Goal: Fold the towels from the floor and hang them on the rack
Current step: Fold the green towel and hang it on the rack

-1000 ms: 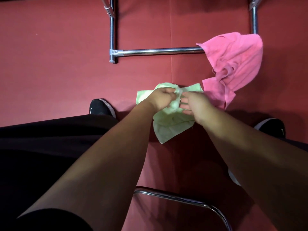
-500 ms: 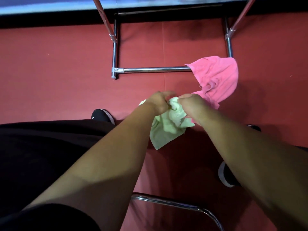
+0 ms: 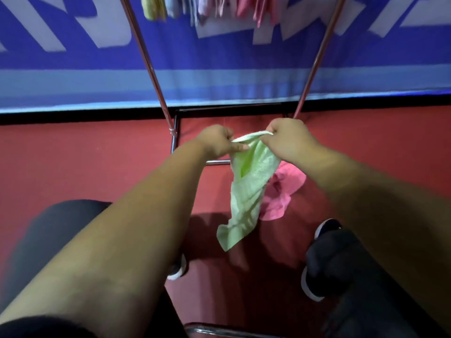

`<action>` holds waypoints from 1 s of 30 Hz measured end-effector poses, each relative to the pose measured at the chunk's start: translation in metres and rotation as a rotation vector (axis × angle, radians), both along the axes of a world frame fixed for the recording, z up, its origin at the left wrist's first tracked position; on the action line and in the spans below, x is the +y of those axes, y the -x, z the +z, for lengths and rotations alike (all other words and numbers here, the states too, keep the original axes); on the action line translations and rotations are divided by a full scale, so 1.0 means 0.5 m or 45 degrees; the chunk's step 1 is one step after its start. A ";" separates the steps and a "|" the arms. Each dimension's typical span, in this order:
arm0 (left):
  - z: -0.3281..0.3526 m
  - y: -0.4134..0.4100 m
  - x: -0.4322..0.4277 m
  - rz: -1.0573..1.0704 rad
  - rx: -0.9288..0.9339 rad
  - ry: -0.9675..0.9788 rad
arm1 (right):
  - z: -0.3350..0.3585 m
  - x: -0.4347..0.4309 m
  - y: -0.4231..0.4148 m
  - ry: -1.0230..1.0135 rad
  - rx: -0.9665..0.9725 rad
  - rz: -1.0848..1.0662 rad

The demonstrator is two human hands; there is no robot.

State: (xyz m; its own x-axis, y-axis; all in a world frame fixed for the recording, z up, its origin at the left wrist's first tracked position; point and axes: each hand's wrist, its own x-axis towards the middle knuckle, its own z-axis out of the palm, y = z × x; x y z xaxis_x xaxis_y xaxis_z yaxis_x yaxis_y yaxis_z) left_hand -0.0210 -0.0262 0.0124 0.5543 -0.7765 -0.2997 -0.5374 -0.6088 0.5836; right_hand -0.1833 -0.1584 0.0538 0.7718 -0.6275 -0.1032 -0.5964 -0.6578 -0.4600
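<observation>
A light green towel [image 3: 249, 191] hangs in the air in front of me, held by its top edge. My left hand [image 3: 217, 143] pinches the left end of that edge and my right hand [image 3: 288, 140] grips the right end. The cloth droops down, crumpled, its lower corner near my knees. A pink towel [image 3: 283, 193] lies crumpled on the red floor behind it, partly hidden. The chrome rack [image 3: 148, 62] rises ahead with two slanted poles. Several folded towels [image 3: 210, 8] hang at its top, blurred.
A blue and white banner [image 3: 73, 57] covers the wall behind the rack. The rack's base bars [image 3: 174, 137] lie on the red floor. My black shoes [image 3: 324, 230] and dark trousers stand at either side. A chrome tube [image 3: 219, 330] curves along the bottom edge.
Both hands have lifted the green towel off the floor and drawn its top edge apart. The view has tilted up, bringing the banner and the hanging towels into sight.
</observation>
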 end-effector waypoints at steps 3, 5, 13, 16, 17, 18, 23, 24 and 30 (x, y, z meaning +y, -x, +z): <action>0.126 0.004 0.014 -0.090 -0.098 0.064 | 0.069 0.000 0.015 -0.030 -0.274 -0.081; 0.191 0.013 0.023 -0.086 -0.178 0.190 | 0.103 0.007 0.026 -0.047 -0.430 -0.121; 0.222 0.112 0.053 -0.050 -0.152 0.594 | 0.059 0.076 0.053 -0.240 -0.558 -0.120; 0.203 0.098 0.039 -0.109 -0.306 0.405 | 0.054 0.066 0.032 -0.288 -0.562 -0.228; 0.197 0.083 0.034 -0.096 -0.331 0.347 | 0.057 0.060 0.024 -0.307 -0.579 -0.263; 0.189 0.066 0.030 -0.076 -0.346 0.288 | 0.063 0.053 0.018 -0.307 -0.590 -0.282; 0.161 0.006 0.017 -0.076 -0.423 -0.050 | 0.079 0.001 0.003 -0.269 -0.650 -0.369; 0.164 0.000 0.013 -0.036 -0.316 0.011 | 0.077 -0.010 0.000 -0.259 -0.635 -0.362; 0.188 0.025 -0.013 -0.028 0.140 0.365 | 0.050 -0.014 -0.011 -0.220 -0.368 0.028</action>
State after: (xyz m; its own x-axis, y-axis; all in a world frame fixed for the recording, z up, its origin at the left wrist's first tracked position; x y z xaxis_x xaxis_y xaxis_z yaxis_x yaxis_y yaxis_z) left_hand -0.0336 -0.0329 0.1065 0.5126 -0.8496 -0.1242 -0.4726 -0.3999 0.7853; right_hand -0.1778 -0.1653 0.0786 0.7978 -0.6027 0.0188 -0.4115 -0.5669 -0.7136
